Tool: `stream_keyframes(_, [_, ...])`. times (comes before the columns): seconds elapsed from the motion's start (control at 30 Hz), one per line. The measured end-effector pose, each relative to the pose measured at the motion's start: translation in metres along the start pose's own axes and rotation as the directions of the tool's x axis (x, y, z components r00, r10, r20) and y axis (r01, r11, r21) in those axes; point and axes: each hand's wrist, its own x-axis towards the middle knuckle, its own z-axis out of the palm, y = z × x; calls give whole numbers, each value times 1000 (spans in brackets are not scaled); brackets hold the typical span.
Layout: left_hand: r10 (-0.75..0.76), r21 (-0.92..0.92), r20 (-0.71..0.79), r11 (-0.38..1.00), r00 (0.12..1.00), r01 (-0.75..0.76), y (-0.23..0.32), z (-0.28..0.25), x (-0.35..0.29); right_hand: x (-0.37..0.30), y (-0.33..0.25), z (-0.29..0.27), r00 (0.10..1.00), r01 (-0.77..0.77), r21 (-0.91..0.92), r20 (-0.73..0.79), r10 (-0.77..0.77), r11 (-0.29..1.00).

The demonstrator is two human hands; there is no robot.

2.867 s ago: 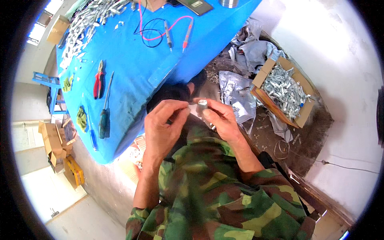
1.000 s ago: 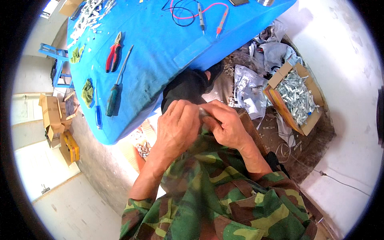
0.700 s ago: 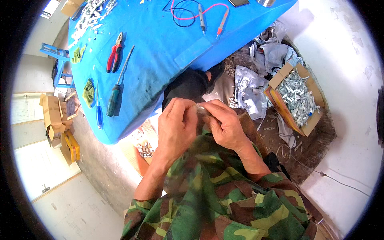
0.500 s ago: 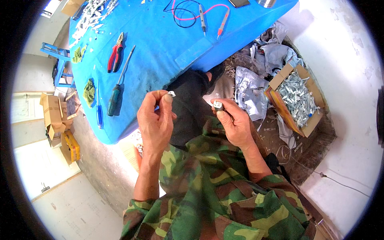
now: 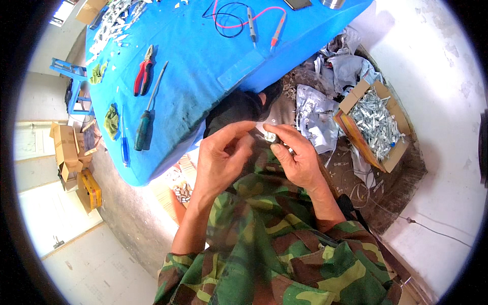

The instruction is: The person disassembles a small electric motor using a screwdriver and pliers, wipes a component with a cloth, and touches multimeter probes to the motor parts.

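Note:
My right hand (image 5: 300, 160) pinches a small dark block with a whitish end (image 5: 270, 136) between thumb and fingers, above my lap. Its exact kind is too small to tell. My left hand (image 5: 226, 155) is closed, with its fingertips close beside that whitish end. Whatever those left fingers hold is hidden or too small to make out; I cannot tell whether they touch the block.
On the blue-covered table (image 5: 188, 66) lie red-handled pliers (image 5: 143, 73), a green-handled screwdriver (image 5: 143, 129), a blue screwdriver (image 5: 124, 147), test probes (image 5: 252, 25) and white scraps (image 5: 114, 23). At right, a cardboard box (image 5: 351, 99) holds metallic strips beside plastic bags (image 5: 315, 117).
My left hand has moved right, bringing its fingertips to the block in my right hand. The small white piece it pinched earlier no longer shows clearly. The right hand has stayed nearly in place.

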Motion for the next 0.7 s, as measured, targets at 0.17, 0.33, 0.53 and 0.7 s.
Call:
stream_keyframes(0.17, [67,43,90,997,994,-71,1,-3,3,-1,-3,-2,998,-65,49,24,64,997])
stream_keyframes(0.33, [-68,-123,89,989,994,79,11,3,3,-5,1,0,985,-171,169,16,171,971])
stream_keyframes(0.53, [-94,-113,112,988,989,107,11,3,4,-2,1,-4,991,-129,86,34,126,988])
stream_keyframes(0.7, [-63,-99,111,992,992,74,6,4,2,-1,0,-5,989,-140,74,59,136,987])
